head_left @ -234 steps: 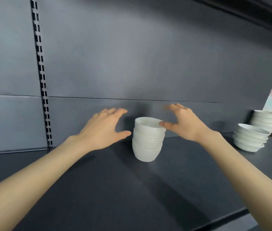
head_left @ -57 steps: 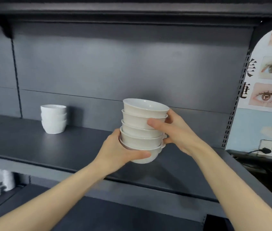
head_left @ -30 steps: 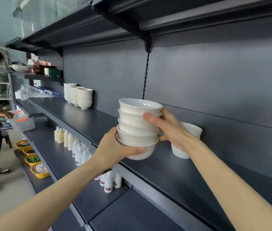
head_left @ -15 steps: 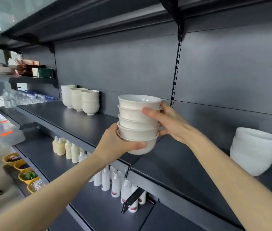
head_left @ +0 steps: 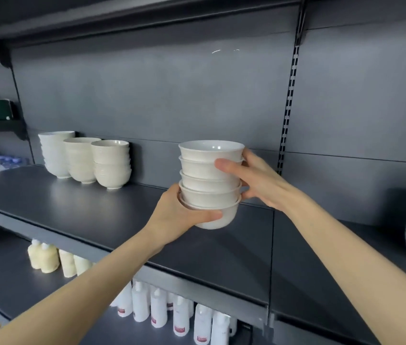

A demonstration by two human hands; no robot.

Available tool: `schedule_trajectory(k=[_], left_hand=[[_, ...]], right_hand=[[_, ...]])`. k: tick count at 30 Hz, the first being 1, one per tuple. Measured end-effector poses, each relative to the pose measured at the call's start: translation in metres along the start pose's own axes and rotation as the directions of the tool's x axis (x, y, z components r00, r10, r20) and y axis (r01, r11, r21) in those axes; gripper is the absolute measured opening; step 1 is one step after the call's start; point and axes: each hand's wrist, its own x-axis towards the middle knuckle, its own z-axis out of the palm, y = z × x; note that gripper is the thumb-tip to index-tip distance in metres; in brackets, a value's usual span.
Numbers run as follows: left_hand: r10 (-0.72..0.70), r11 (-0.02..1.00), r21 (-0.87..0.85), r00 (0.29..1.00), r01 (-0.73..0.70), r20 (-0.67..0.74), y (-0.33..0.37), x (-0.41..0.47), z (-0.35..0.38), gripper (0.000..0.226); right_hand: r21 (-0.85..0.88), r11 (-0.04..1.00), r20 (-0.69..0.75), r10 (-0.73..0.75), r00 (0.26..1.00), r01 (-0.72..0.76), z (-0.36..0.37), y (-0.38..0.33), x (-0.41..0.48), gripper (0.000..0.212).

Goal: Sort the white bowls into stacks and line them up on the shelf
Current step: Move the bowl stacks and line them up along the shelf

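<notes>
Bowl stack (head_left: 209,185) — left hand (head_left: 177,215) under base, right hand (head_left: 259,180) alongside

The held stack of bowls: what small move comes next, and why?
Probably carry the stack leftward and set it down beside the three stacks lined up on the shelf. The left hand and right hand hold it aloft, apart from that row.

White bowls (head_left: 210,180), dark grey shelf (head_left: 77,205)
</notes>
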Motion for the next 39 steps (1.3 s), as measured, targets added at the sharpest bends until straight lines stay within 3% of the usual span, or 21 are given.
schedule_trajectory(k=[6,9,15,25,30,35,39], left_hand=[[0.002,1.000,-0.021,0.999,-0.001,0.037,-0.036,0.060,-0.042,0.055],[-0.006,1.000,-0.018,0.999,0.006,0.045,-0.053,0.090,-0.068,0.058],[-0.018,1.000,-0.021,0.997,0.020,0.076,-0.092,0.142,-0.113,0.062],[-0.009,0.999,-0.047,0.954,0.024,0.300,-0.172,0.215,-0.188,0.083],[0.014,0.996,-0.084,0.899,0.026,0.437,-0.199,0.230,-0.213,0.075],[0.006,0.994,-0.103,0.887,0.046,0.461,-0.214,0.240,-0.225,0.072],[0.040,0.994,-0.110,0.874,0.015,0.484,-0.217,0.249,-0.231,0.057]], right_hand=[[0.013,1.000,-0.032,0.013,0.999,-0.013,0.029,0.020,0.078,0.068],[0.018,1.000,-0.047,0.017,0.999,-0.016,0.047,0.024,0.114,0.072],[0.011,0.999,-0.089,0.044,0.995,-0.043,0.083,0.035,0.175,0.052],[-0.010,0.990,-0.256,0.136,0.957,-0.143,0.162,0.061,0.238,0.058],[-0.002,0.981,-0.337,0.180,0.924,-0.192,0.195,0.078,0.250,0.062],[-0.029,0.975,-0.364,0.195,0.911,-0.221,0.213,0.083,0.262,0.081],[-0.031,0.979,-0.383,0.174,0.907,-0.202,0.218,0.087,0.271,0.069]])
